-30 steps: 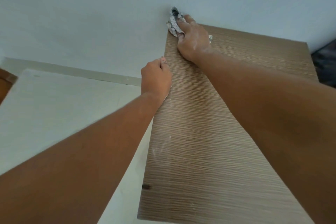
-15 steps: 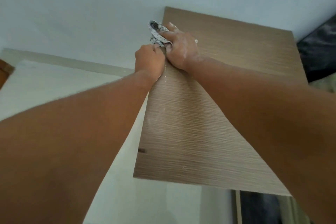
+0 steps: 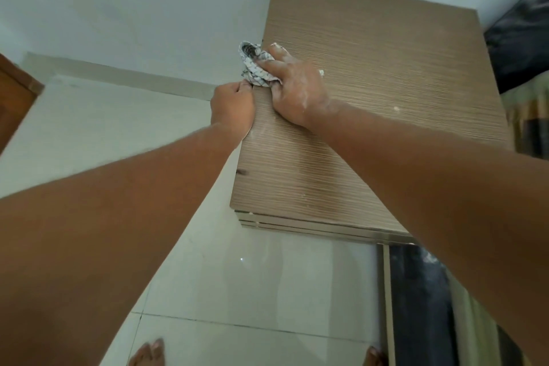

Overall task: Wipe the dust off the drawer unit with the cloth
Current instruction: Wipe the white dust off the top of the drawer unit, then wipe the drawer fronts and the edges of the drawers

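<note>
Our right hand (image 3: 292, 88) fingers clamp the cloth (image 3: 254, 67) at drawer unit (image 3: 371, 92) left edge; left hand (image 3: 233, 108) fingers curled together beside it.

Soft, even, dim daylight; a small glare spot on the glossy floor tiles (image 3: 242, 259); wide-angle bending at the edges; near forearms slightly blurred.
</note>
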Motion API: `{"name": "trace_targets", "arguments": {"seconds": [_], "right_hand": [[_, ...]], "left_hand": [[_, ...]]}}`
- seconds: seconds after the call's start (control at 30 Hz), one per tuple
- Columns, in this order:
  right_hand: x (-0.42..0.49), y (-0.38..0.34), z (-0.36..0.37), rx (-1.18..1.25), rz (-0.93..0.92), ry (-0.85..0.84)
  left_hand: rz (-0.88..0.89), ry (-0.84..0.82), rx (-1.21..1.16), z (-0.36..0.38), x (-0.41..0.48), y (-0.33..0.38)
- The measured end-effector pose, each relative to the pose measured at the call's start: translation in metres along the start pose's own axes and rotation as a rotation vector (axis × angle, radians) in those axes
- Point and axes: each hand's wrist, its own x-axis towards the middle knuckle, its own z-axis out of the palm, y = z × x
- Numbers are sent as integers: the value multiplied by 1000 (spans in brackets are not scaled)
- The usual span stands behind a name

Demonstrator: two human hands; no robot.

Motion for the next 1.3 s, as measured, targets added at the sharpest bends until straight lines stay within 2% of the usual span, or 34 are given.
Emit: {"name": "trace_targets", "arguments": {"seconds": [0.23,0.53,0.67,0.9,1.03,1.17,1.23,1.3], "right_hand": [[-50,-15,6,33,-56,-29],[-122,-39,8,60,-32,-29],[-160,-57,9,85,-39,34],[-204,-69,25,85,-190,105],[-235,-61,43,18,-320,154],[-299,-39,100,-120,-360,60],[-324,-21,137,-30,-328,102],[-334,-14,164,150,-203,225]], "left_hand": [[-77,12,-127,-14,-45,-18],[-72,-93,-261,-33,-89,-50],[-75,-130,-297,-41,-105,-63],[-94,-126,-540,-40,-129,-83],[48,-146,-598,-36,-142,-109],[181,-56,-667,-22,-145,-135],[296,-35,-667,-14,-147,-152],[439,22,-639,-9,-146,-171]]}}
